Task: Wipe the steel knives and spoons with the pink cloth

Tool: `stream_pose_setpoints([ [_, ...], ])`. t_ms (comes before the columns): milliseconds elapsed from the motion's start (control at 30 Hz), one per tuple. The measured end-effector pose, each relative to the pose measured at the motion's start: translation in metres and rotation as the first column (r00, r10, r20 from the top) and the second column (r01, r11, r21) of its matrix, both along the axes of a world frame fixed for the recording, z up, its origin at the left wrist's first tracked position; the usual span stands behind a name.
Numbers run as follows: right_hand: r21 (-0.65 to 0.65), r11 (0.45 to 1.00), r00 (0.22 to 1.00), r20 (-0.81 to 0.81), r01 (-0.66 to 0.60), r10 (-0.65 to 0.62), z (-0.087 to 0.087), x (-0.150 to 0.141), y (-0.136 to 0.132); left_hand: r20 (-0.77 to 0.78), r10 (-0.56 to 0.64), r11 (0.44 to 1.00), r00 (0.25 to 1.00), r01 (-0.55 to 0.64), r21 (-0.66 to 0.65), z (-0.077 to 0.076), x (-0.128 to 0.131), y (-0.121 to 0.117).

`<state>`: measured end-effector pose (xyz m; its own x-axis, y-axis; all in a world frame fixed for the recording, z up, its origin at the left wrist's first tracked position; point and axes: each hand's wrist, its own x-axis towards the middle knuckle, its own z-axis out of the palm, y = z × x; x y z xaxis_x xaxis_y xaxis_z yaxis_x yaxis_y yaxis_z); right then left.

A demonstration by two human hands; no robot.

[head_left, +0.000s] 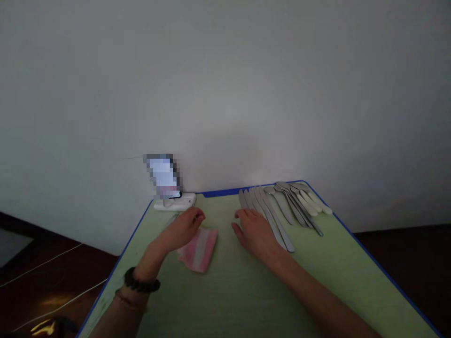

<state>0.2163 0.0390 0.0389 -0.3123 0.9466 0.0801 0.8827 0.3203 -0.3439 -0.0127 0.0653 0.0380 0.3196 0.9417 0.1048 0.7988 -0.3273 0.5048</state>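
My left hand (184,228) hovers at the far edge of a folded pink and white striped cloth (200,250), fingers loosely bent and nothing visible in them. Partly covered by that hand, a thin silvery piece (171,220) lies on the table; its kind is hard to make out. My right hand (254,231) is open, thumb apart from the fingers, beside and partly over a row of several metal table knives (269,213). It holds nothing that I can see. To the right of the knives lie a single spoon (280,204) and a fanned group of metal spoons (294,204).
Pale-handled cutlery (310,204) lies near the right edge of the green table (211,305), which has a blue rim. A phone (164,176) leans on a white stand (176,202) at the back left. A wall (225,94) rises behind; cables (59,310) trail on the floor.
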Motion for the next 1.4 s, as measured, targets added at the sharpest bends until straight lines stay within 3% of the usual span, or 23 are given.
stream_pose_setpoints([
  [100,-0.078,0.990,0.992,-0.048,-0.121,0.118,0.010,-0.022,0.001,-0.052,0.123,0.992,0.991,-0.124,-0.022,0.009,-0.056,-0.024],
  [167,-0.124,0.972,0.978,-0.086,-0.200,0.190,0.015,-0.037,0.001,-0.254,0.204,0.971,0.945,-0.229,-0.072,0.011,-0.088,-0.037],
  [267,-0.150,0.959,0.966,-0.126,-0.242,0.224,0.020,-0.055,0.003,-0.589,0.173,0.909,0.790,-0.359,-0.214,0.009,-0.113,-0.048],
  [367,-0.194,0.952,0.971,-0.052,-0.238,0.232,0.018,-0.070,0.007,-0.653,0.118,0.881,0.749,-0.382,-0.279,0.005,-0.111,-0.052],
  [500,-0.286,0.942,0.978,0.062,-0.173,0.198,0.010,-0.081,0.012,-0.676,0.081,0.862,0.733,-0.392,-0.321,0.005,-0.090,-0.051],
  [700,-0.442,0.883,0.970,0.099,-0.157,0.223,0.022,-0.065,0.020,-0.663,0.038,0.867,0.748,-0.355,-0.350,0.012,-0.067,-0.058],
  [767,-0.406,0.891,0.961,0.095,-0.201,0.261,0.031,-0.052,0.024,-0.664,0.054,0.869,0.746,-0.363,-0.336,0.009,-0.062,-0.063],
  [833,-0.289,0.933,0.974,0.014,-0.213,0.227,0.037,-0.041,0.030,-0.661,0.073,0.874,0.747,-0.368,-0.319,0.004,-0.058,-0.066],
  [900,-0.235,0.953,0.981,-0.078,-0.191,0.177,0.041,-0.032,0.035,-0.644,0.080,0.880,0.761,-0.358,-0.313,-0.001,-0.055,-0.067],
  [1067,-0.329,0.926,0.955,-0.285,-0.182,0.087,0.040,-0.019,0.045,-0.511,0.029,0.896,0.859,-0.249,-0.367,0.004,-0.050,-0.063],
  [1167,-0.283,0.955,0.917,-0.398,-0.094,-0.027,0.039,-0.020,0.047,-0.256,-0.066,0.866,0.965,-0.072,-0.495,0.017,-0.048,-0.055],
  [1233,-0.245,0.969,0.851,-0.506,0.019,-0.144,0.039,-0.025,0.048,-0.011,-0.054,0.828,0.998,0.038,-0.559,0.027,-0.044,-0.046],
  [1300,-0.214,0.971,0.762,-0.609,0.110,-0.221,0.038,-0.029,0.050,0.165,0.014,0.816,0.986,0.084,-0.571,0.035,-0.040,-0.035],
  [1400,-0.207,0.956,0.653,-0.699,0.206,-0.292,0.036,-0.032,0.054,0.240,0.055,0.855,0.969,0.078,-0.512,0.044,-0.031,-0.019],
])
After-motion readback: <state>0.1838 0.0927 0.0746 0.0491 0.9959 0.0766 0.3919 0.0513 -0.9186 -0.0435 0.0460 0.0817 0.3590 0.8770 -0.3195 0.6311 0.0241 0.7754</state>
